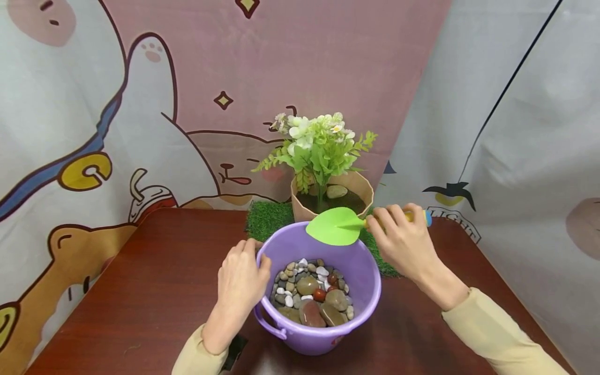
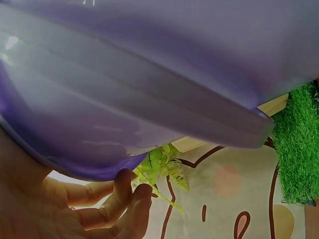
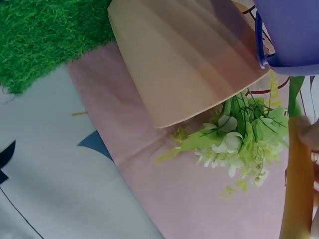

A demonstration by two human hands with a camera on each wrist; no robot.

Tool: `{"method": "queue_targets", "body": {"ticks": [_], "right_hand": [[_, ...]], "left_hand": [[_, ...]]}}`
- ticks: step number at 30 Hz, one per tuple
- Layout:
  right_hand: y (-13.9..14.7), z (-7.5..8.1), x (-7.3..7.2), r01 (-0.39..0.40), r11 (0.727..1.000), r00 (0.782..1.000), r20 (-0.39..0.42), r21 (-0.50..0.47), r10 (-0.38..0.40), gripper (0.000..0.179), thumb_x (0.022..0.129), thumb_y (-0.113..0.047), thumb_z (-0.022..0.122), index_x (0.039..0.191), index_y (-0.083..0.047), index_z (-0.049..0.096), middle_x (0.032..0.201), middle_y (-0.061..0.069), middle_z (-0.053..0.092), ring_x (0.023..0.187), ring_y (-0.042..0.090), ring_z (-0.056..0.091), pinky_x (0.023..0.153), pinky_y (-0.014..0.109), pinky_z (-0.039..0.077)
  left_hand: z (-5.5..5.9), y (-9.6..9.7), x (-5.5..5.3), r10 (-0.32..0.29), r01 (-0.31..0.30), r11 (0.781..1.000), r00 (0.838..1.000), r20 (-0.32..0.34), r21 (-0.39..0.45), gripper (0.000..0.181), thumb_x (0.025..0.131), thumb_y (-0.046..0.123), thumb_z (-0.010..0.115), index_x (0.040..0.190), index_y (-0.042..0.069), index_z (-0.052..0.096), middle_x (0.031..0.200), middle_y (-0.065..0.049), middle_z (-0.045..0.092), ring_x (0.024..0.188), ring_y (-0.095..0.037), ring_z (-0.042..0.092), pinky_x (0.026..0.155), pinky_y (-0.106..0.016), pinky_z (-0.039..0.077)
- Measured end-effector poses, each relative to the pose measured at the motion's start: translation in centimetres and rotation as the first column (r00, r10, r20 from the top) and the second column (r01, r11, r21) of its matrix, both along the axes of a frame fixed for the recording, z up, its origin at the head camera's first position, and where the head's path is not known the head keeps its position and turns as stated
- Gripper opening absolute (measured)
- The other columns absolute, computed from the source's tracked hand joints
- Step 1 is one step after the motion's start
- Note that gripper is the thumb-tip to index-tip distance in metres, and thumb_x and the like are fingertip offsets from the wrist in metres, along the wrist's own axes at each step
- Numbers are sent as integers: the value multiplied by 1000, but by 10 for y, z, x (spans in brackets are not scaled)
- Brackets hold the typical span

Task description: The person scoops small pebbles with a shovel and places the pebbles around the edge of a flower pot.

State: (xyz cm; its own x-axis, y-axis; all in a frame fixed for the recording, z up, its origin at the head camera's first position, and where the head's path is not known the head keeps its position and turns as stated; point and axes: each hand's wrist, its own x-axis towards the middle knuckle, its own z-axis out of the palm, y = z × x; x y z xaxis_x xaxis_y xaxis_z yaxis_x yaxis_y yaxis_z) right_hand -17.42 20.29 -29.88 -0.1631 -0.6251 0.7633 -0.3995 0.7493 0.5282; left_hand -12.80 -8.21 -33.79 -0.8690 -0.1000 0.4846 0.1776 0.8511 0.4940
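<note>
My right hand point(image 1: 404, 237) grips the orange-yellow handle point(image 3: 299, 184) of a toy shovel with a blue end. Its leaf-shaped lime-green blade point(image 1: 335, 226) overlaps the far rim of a purple bucket point(image 1: 370, 271) in the head view, with nothing lying on it. At the bucket's left rim, my left hand point(image 1: 241, 276) holds the edge, thumb over the inner side; in the left wrist view its bent fingers point(image 2: 102, 214) show close by the rim. Inside the bucket lie white, grey and tan pebbles point(image 1: 290, 284), larger smooth stones point(image 1: 311, 312) and a few red ones.
Behind the bucket stands a tan pot point(image 1: 367, 195) with white flowers and green leaves point(image 1: 321, 140), soil and a pale stone. Artificial grass point(image 1: 267, 219) lies around the pot on the brown table point(image 1: 164, 276). A printed cloth point(image 1: 328, 62) hangs at the back.
</note>
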Motion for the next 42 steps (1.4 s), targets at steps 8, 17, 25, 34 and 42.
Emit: {"method": "queue_targets", "body": {"ticks": [8, 17, 25, 34, 42], "right_hand": [[-8, 5, 3, -65, 971, 998, 39, 231, 57, 21, 94, -1, 36, 86, -2, 55, 84, 11, 57, 77, 28, 52, 71, 44, 40], [-15, 7, 6, -63, 895, 998, 49, 441, 47, 29, 97, 0, 29, 90, -3, 57, 90, 11, 61, 81, 25, 53, 76, 39, 42], [-24, 4, 6, -116, 867, 993, 68, 485, 95, 33, 94, 3, 26, 84, -2, 57, 85, 12, 59, 81, 27, 55, 81, 40, 46], [-31, -1, 4, -66, 836, 997, 64, 544, 37, 39, 94, 2, 22, 82, -5, 58, 83, 9, 57, 78, 24, 53, 82, 37, 44], [-34, -2, 3, -54, 813, 991, 130, 580, -27, 36, 91, 0, 25, 83, -7, 60, 85, 7, 56, 82, 24, 53, 86, 37, 43]], "left_hand": [[0, 0, 0, -1, 1, 1000, 1000, 12, -4, 20, 78, 14, 61, 93, 4, 67, 84, -10, 65, 79, -33, 63, 63, -49, 50], [0, 0, 0, 5, -5, 1000, 1000, 2, -8, 20, 78, 15, 62, 93, 4, 67, 83, -10, 65, 79, -33, 63, 64, -49, 50], [1, 0, 0, 5, -5, 1000, 1000, 8, -6, 20, 78, 15, 62, 94, 4, 67, 83, -10, 65, 79, -33, 63, 64, -49, 50], [0, 1, 0, 2, -2, 1000, 1000, 11, -3, 19, 78, 14, 61, 93, 4, 67, 85, -10, 66, 79, -33, 63, 64, -49, 50], [1, 1, 0, 0, 0, 1000, 1000, 20, -1, 19, 79, 14, 61, 93, 4, 67, 85, -10, 65, 80, -32, 63, 65, -49, 50]]}}
